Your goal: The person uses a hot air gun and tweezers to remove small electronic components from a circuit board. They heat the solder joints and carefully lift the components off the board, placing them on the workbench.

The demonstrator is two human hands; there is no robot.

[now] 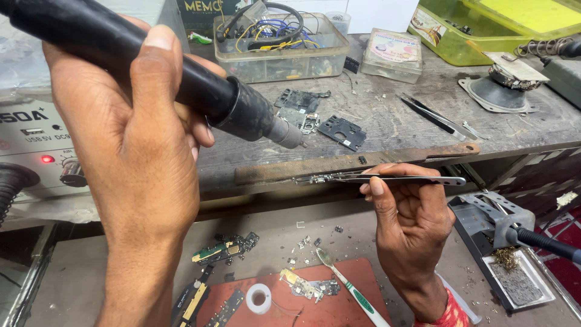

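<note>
My left hand point(136, 145) grips a black hot-air wand point(200, 91) whose metal nozzle point(289, 134) points down to the right. My right hand point(408, 212) pinches silver tweezers point(393, 178), held level and pointing left. The tweezer tips clamp a small circuit part point(315, 179) just below and right of the nozzle. Both hover at the front edge of the worn wooden shelf point(393, 121).
Black board pieces point(342, 131) and spare tweezers point(439, 118) lie on the shelf, with a clear tub of wires point(281, 42) behind. A rework station point(36, 151) sits left. Below are a red mat point(327, 306), toothbrush point(351, 289), solder roll point(259, 298), and iron stand point(502, 242).
</note>
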